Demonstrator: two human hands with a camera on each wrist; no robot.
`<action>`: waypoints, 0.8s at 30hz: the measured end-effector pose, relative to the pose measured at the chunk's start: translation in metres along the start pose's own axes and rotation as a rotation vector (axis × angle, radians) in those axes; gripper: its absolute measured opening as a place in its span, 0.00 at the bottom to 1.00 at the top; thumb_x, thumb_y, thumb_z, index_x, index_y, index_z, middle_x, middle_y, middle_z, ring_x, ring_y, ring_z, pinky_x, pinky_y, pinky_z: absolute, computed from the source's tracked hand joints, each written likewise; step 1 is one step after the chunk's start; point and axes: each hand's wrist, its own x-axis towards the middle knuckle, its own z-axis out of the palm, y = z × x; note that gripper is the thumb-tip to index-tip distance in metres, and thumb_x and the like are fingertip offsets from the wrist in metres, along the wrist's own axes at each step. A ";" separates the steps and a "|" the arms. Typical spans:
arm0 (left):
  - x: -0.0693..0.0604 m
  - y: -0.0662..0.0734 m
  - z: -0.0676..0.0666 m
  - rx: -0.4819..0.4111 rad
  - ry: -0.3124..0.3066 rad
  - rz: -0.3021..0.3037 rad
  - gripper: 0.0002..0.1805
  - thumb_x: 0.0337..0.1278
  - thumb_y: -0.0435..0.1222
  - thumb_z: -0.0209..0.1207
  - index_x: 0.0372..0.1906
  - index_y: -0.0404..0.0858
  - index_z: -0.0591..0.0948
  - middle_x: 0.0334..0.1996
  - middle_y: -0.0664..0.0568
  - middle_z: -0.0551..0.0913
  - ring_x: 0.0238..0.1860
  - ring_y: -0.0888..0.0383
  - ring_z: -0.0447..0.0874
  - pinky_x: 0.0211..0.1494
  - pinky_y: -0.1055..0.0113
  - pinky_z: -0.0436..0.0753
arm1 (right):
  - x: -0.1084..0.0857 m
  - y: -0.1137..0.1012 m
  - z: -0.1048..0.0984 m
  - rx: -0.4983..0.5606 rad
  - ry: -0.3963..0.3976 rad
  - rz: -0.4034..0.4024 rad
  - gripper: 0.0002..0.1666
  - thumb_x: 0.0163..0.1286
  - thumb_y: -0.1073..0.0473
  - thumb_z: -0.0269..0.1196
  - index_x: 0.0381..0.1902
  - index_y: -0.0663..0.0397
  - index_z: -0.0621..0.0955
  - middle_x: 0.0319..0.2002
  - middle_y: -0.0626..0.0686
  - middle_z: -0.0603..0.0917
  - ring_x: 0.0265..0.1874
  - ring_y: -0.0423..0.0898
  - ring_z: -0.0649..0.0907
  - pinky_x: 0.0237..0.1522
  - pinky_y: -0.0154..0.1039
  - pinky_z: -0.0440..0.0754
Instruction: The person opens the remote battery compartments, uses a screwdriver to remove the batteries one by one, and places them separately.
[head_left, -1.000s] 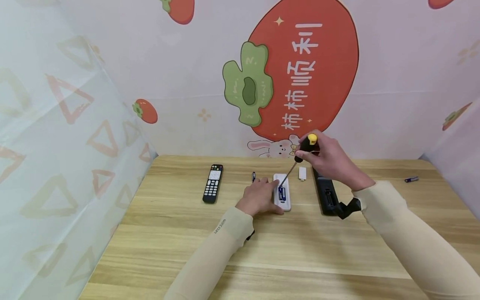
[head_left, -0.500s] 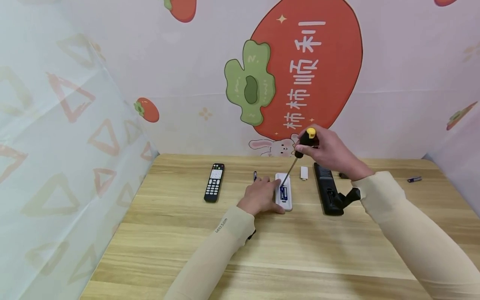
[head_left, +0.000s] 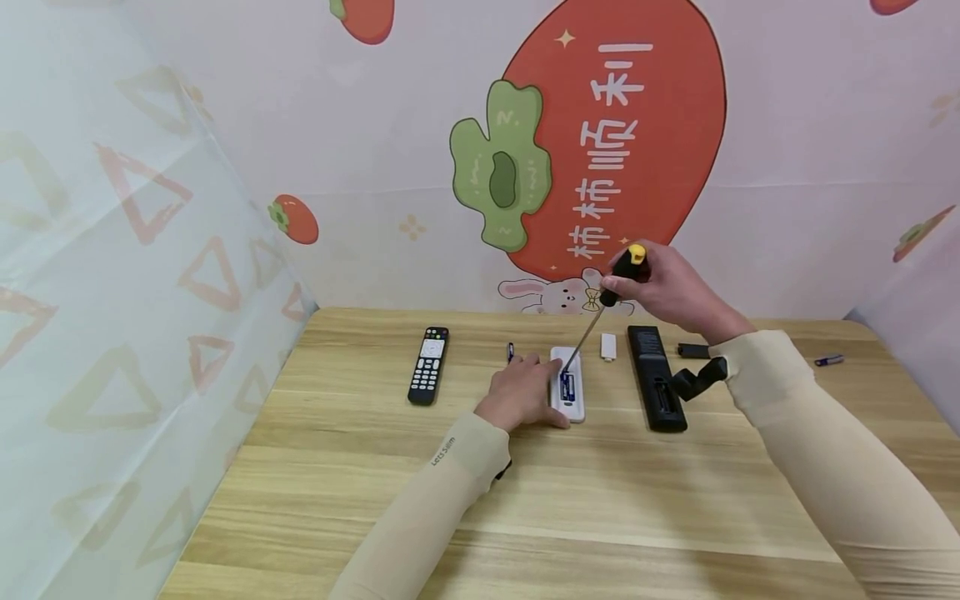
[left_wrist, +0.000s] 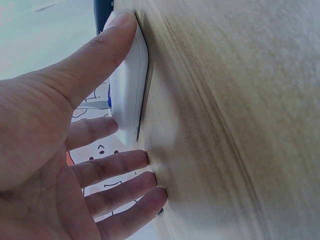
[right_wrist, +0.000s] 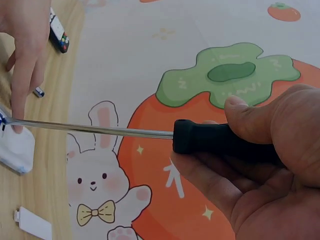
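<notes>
My left hand [head_left: 517, 392] steadies a white remote control [head_left: 576, 412] lying on the table, thumb at its near end and index finger farther along its edge. Its back faces up, with blue batteries [head_left: 567, 387] in the uncovered compartment. In my right hand [head_left: 671, 287] is a screwdriver [head_left: 587, 335] with a black handle and yellow end. The slanted metal shaft reaches down to the compartment's far end, by the batteries; the right wrist view shows my thumb and fingers around the handle [right_wrist: 215, 138]. The exact contact of the tip is too small to tell.
A white battery cover [head_left: 608, 347] lies right of the white remote. Beyond it are a black remote [head_left: 658, 379] with an uncovered compartment, a black cover [head_left: 692, 351] and a loose battery [head_left: 829, 360]. To the left lie another battery [head_left: 511, 352] and a face-up remote [head_left: 429, 367].
My right hand has shifted slightly right and up, so the screwdriver leans more, its tip still at the compartment. The left hand and the white remote hold their place.
</notes>
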 end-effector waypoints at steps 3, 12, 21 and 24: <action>0.001 0.000 0.000 0.007 -0.002 0.003 0.54 0.40 0.63 0.75 0.76 0.53 0.68 0.64 0.50 0.74 0.58 0.51 0.72 0.56 0.53 0.78 | 0.002 0.004 -0.002 0.019 -0.006 0.021 0.14 0.75 0.60 0.63 0.50 0.64 0.76 0.45 0.60 0.83 0.41 0.53 0.84 0.41 0.31 0.82; -0.001 0.000 0.000 0.006 0.000 -0.003 0.54 0.40 0.62 0.75 0.76 0.53 0.69 0.62 0.50 0.75 0.57 0.51 0.71 0.56 0.53 0.78 | 0.004 0.014 -0.008 0.113 -0.038 0.060 0.17 0.76 0.59 0.61 0.57 0.62 0.75 0.50 0.63 0.83 0.46 0.52 0.86 0.52 0.43 0.84; 0.000 0.001 0.000 0.007 -0.003 -0.009 0.54 0.40 0.63 0.75 0.76 0.54 0.69 0.62 0.51 0.75 0.57 0.51 0.71 0.55 0.53 0.78 | 0.003 0.020 -0.010 0.144 -0.033 0.079 0.18 0.77 0.57 0.60 0.58 0.63 0.75 0.52 0.63 0.83 0.49 0.51 0.86 0.54 0.42 0.83; -0.001 0.001 0.000 0.001 -0.005 -0.012 0.54 0.40 0.62 0.75 0.76 0.53 0.69 0.63 0.51 0.75 0.57 0.51 0.71 0.56 0.53 0.78 | 0.002 0.021 -0.010 0.143 -0.034 0.088 0.19 0.77 0.56 0.60 0.58 0.63 0.75 0.53 0.62 0.82 0.49 0.51 0.86 0.55 0.44 0.82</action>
